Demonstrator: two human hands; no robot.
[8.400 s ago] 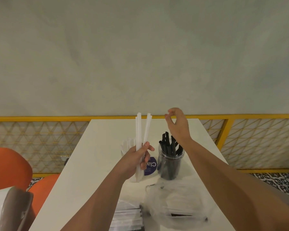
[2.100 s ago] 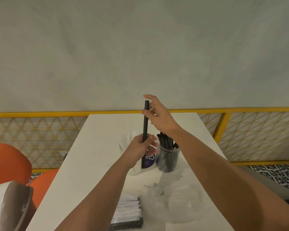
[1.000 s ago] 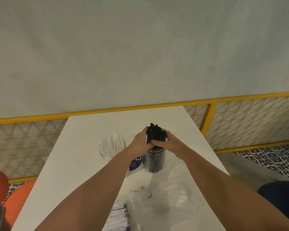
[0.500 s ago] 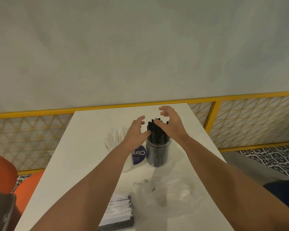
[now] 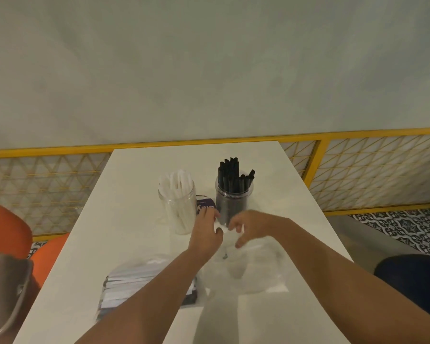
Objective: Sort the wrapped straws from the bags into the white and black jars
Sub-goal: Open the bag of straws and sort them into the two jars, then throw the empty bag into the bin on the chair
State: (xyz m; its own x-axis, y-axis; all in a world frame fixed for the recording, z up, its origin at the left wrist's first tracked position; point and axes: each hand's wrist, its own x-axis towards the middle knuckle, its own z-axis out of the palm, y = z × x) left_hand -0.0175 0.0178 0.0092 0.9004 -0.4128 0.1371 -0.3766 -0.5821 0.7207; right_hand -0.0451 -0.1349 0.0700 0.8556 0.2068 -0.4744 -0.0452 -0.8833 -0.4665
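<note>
— Both hands have come down off the top of the black jar (image 5: 233,207) in the last half second, haven't they?

— Yes. Start at the tips: the fingers (image 5: 209,216) of the left hand (image 5: 205,235) are loosely straight and a little apart, gripping nothing. Those of the right hand (image 5: 250,228) are half curled with the thumb standing clear, and nothing I can see lies between them. Both hands hover low over the mouth of the clear bag (image 5: 253,274), just in front of the two jars.

— And the straws?

— Sorted ones stand upright: the black straws (image 5: 230,175) in the black jar, the white straws (image 5: 178,180) in the white jar (image 5: 178,212) beside it (a purple label (image 5: 205,207) shows between the two). The rest lie as a flat stack (image 5: 139,281) in the other bag, toward the near end of the table (image 5: 124,219), partly under the left forearm. The clear bag looks nearly empty, though I can't tell for sure.

— How will they handle?

— Light and thin, I'd judge, with slick wrappers; stiff enough lengthwise but easy to crease. Pinch a few at mid-length rather than the tips, and pin the floppy bag with the other hand.
</note>
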